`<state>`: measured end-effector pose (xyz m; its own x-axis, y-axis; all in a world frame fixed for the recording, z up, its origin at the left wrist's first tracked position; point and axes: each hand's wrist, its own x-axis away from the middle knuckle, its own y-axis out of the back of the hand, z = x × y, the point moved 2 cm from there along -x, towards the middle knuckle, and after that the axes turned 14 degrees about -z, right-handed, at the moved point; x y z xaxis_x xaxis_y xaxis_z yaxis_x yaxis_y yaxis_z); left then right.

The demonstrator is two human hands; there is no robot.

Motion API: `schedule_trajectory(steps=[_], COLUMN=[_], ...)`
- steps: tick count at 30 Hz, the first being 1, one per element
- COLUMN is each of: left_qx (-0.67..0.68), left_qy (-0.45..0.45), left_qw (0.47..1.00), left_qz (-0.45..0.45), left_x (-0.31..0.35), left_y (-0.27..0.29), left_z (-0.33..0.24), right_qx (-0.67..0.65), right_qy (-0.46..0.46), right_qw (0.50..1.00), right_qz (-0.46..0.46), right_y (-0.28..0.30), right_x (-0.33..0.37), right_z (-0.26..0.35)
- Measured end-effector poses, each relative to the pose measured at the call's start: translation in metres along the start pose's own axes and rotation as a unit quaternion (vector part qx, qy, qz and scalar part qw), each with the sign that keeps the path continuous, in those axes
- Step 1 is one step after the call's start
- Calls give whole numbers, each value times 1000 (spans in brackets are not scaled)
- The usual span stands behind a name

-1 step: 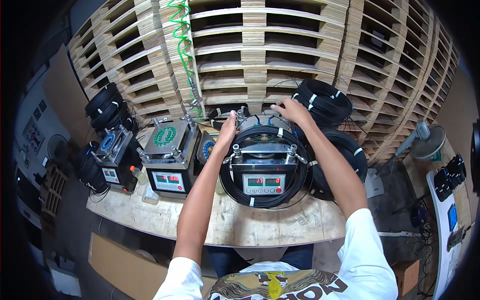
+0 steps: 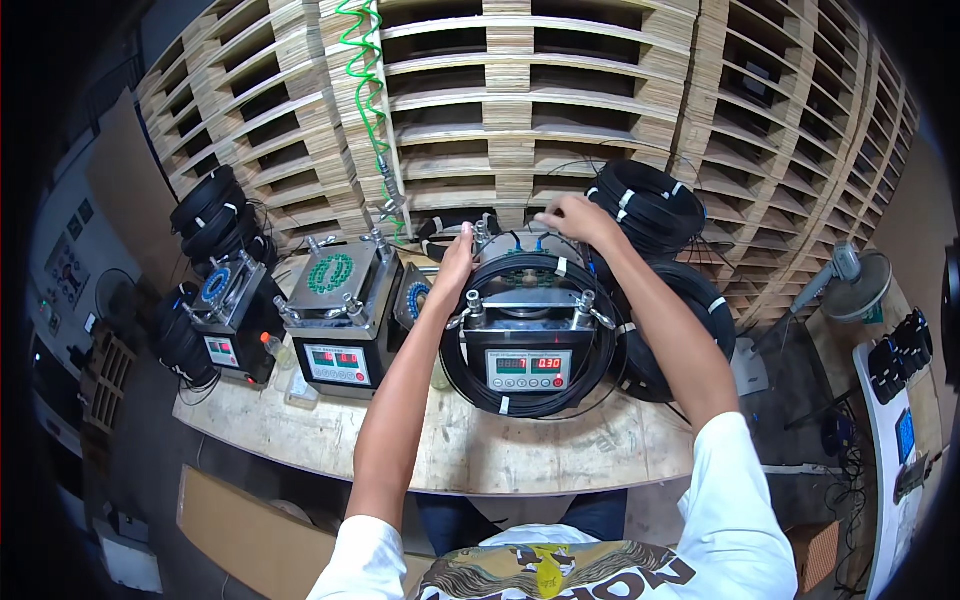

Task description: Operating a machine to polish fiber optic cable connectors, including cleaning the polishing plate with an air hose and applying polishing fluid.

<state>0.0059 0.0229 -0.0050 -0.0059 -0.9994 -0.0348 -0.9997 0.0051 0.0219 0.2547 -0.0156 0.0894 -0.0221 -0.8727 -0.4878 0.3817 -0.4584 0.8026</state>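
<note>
A polishing machine (image 2: 527,340) with a lit control panel stands before me on the bench. A coil of black cable (image 2: 455,375) with white ties hangs around its front. Two blue-tipped connectors (image 2: 539,243) stand up from its top plate. My left hand (image 2: 457,262) is at the machine's upper left edge, fingers straight and pointing up, with no object seen in it. Over the far right of the top plate is my right hand (image 2: 582,220), its fingers curled into a pinch. What lies between those fingertips is too small to make out.
Left of me stand a second machine (image 2: 337,325) with a green ring pad and a smaller one (image 2: 222,310). Black cable coils (image 2: 650,205) are stacked at the right. Wooden pallets (image 2: 510,105) rise behind the bench (image 2: 470,460). A green spiral hose (image 2: 365,90) hangs down.
My right hand has shifted slightly to the left. The red digits on the machines' panels have changed. My left hand stays in place.
</note>
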Motion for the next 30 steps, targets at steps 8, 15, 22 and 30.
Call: schedule_trajectory(steps=[8, 15, 22, 30], left_qx=[-48, -52, -62, -96], left_qy=[-39, -54, -49, -105], left_qw=[998, 997, 997, 988], left_qz=[-13, -16, 6, -54], left_x=[19, 15, 9, -6], left_y=[-2, 1, -5, 4], left_z=[-18, -11, -9, 6], right_qx=[172, 222, 249, 36], right_qy=[136, 141, 224, 106], right_qw=[932, 904, 881, 934], right_qz=[287, 337, 334, 340], right_y=[-39, -43, -23, -13], right_x=[-34, -38, -31, -35], right_z=[28, 49, 63, 39])
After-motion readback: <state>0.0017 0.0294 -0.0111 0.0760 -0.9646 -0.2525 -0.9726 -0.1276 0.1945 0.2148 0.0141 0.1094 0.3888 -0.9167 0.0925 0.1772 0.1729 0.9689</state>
